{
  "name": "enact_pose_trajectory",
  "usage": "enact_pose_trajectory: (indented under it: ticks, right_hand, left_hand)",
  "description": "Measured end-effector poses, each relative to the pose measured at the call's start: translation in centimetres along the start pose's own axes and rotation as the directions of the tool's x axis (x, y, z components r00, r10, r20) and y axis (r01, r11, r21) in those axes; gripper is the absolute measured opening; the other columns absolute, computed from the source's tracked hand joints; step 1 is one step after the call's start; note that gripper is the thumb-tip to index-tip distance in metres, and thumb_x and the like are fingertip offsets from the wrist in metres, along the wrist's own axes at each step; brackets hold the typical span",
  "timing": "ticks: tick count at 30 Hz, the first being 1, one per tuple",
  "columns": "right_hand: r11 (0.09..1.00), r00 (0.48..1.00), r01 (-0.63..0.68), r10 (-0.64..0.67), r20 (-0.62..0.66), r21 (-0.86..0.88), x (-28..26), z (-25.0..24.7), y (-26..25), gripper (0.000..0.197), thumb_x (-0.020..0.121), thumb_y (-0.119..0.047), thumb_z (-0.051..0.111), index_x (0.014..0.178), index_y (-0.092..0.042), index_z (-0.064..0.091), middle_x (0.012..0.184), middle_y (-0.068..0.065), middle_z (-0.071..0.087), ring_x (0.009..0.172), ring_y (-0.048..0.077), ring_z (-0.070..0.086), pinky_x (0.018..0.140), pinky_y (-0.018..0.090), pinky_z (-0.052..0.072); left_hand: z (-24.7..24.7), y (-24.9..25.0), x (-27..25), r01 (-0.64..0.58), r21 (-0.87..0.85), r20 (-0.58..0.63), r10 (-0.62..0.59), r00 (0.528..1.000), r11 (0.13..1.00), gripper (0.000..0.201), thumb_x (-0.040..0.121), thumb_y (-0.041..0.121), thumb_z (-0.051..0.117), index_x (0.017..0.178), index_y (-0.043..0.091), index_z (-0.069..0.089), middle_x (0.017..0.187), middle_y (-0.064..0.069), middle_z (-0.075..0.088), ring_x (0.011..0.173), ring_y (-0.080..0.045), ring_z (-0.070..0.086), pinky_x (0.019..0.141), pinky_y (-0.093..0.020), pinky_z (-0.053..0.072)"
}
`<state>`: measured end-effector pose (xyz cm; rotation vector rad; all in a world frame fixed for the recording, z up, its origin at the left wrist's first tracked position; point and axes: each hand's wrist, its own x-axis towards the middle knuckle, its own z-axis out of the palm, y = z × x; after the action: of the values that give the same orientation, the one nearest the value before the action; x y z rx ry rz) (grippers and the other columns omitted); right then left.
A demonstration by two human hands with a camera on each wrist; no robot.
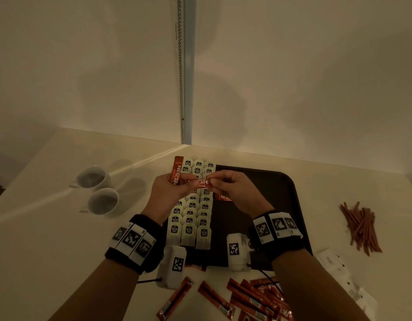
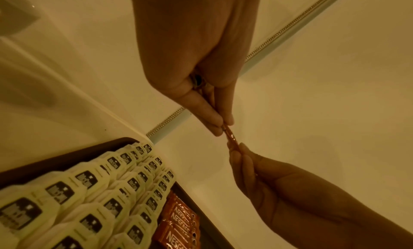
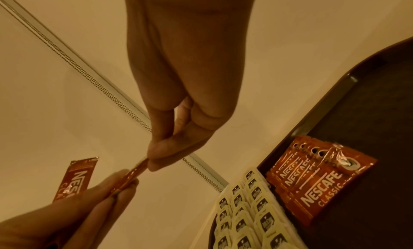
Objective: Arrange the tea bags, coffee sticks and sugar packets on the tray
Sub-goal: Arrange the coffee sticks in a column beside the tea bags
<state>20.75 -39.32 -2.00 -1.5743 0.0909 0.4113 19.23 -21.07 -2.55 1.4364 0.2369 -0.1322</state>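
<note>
Above the tea bags, both hands hold one red coffee stick (image 1: 200, 183) level. My left hand (image 1: 175, 188) pinches its left end and also grips a second coffee stick (image 1: 177, 170) that stands upright. My right hand (image 1: 223, 184) pinches the right end, shown edge-on in the right wrist view (image 3: 132, 175). White tea bags (image 1: 191, 218) lie in three columns on the left part of the dark tray (image 1: 286, 193). A short overlapping row of coffee sticks (image 3: 312, 182) lies on the tray just right of the tea bags.
Several loose coffee sticks (image 1: 258, 295) lie on the table at the front edge. A heap of thin brown sticks (image 1: 360, 228) and white packets (image 1: 334, 262) lie to the right of the tray. Two white cups (image 1: 94, 178) (image 1: 103, 201) stand at the left.
</note>
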Motion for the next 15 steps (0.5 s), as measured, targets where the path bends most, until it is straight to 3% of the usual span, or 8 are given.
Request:
enact_pose_trajectory:
  ticks: [3, 7, 9, 11, 12, 15]
  right_hand:
    - [0.998, 0.999, 0.020, -0.018, 0.026, -0.068, 0.0, -0.4, -0.1, 0.018, 0.088, -0.002, 0.058, 0.106, 0.001, 0.063, 0.093, 0.002, 0.065, 0.070, 0.002, 0.065, 0.065, 0.015, 0.052]
    - [0.967, 0.996, 0.077, -0.063, 0.067, -0.243, -0.1, -1.5, -0.3, 0.016, 0.088, 0.001, 0.056, 0.100, -0.005, 0.064, 0.099, -0.002, 0.063, 0.084, 0.008, 0.063, 0.071, 0.017, 0.054]
    - [0.962, 0.997, 0.078, -0.078, 0.011, -0.261, 0.0, -2.8, 0.1, 0.014, 0.089, 0.000, 0.056, 0.096, -0.010, 0.063, 0.100, 0.000, 0.064, 0.088, 0.012, 0.063, 0.075, 0.022, 0.055]
    - [0.956, 0.991, 0.053, -0.086, -0.104, -0.289, 0.2, -4.6, 1.0, 0.013, 0.088, -0.005, 0.059, 0.093, -0.016, 0.062, 0.103, 0.002, 0.065, 0.094, 0.016, 0.064, 0.082, 0.029, 0.055]
    - [0.947, 0.982, 0.030, -0.087, -0.165, -0.320, 0.3, -5.5, 1.8, 0.012, 0.088, -0.007, 0.060, 0.093, -0.017, 0.062, 0.104, 0.002, 0.065, 0.096, 0.015, 0.063, 0.084, 0.031, 0.054]
    - [0.919, 0.959, -0.061, -0.054, -0.279, -0.390, 0.4, -7.5, 4.6, 0.014, 0.086, -0.007, 0.062, 0.091, -0.020, 0.061, 0.104, -0.001, 0.064, 0.096, 0.010, 0.062, 0.084, 0.028, 0.053]
  left_hand:
    - [-0.1, -0.1, 0.2, -0.014, 0.039, 0.004, 0.014, 1.000, 0.999, 0.015, 0.074, -0.002, 0.076, 0.088, 0.004, 0.072, 0.084, -0.015, 0.070, 0.075, -0.019, 0.069, 0.068, -0.020, 0.056]
    - [-0.1, -0.1, 0.3, 0.063, -0.060, 0.038, -0.061, 0.997, 0.996, 0.015, 0.084, 0.006, 0.068, 0.099, 0.004, 0.069, 0.092, -0.013, 0.071, 0.082, -0.023, 0.071, 0.071, -0.023, 0.058]
    - [-0.5, 0.2, 0.4, 0.117, -0.017, -0.002, -0.117, 0.993, 0.993, 0.016, 0.091, 0.020, 0.062, 0.102, 0.008, 0.067, 0.081, -0.006, 0.071, 0.063, -0.016, 0.067, 0.058, -0.022, 0.056]
    - [-1.4, 0.0, 0.5, 0.145, 0.071, -0.064, -0.141, 0.988, 0.987, 0.022, 0.094, 0.029, 0.058, 0.098, 0.009, 0.067, 0.054, 0.006, 0.053, 0.040, -0.007, 0.045, 0.040, -0.018, 0.038]
    - [-2.0, -0.3, 0.7, 0.164, 0.086, -0.085, -0.157, 0.984, 0.983, 0.025, 0.095, 0.032, 0.055, 0.096, 0.010, 0.066, 0.048, 0.009, 0.043, 0.037, -0.005, 0.034, 0.038, -0.018, 0.028]
    - [-3.5, -0.9, 1.0, 0.243, 0.074, -0.086, -0.237, 0.968, 0.967, 0.037, 0.095, 0.047, 0.046, 0.097, 0.014, 0.063, 0.052, 0.008, 0.030, 0.043, -0.007, 0.022, 0.041, -0.019, 0.018]
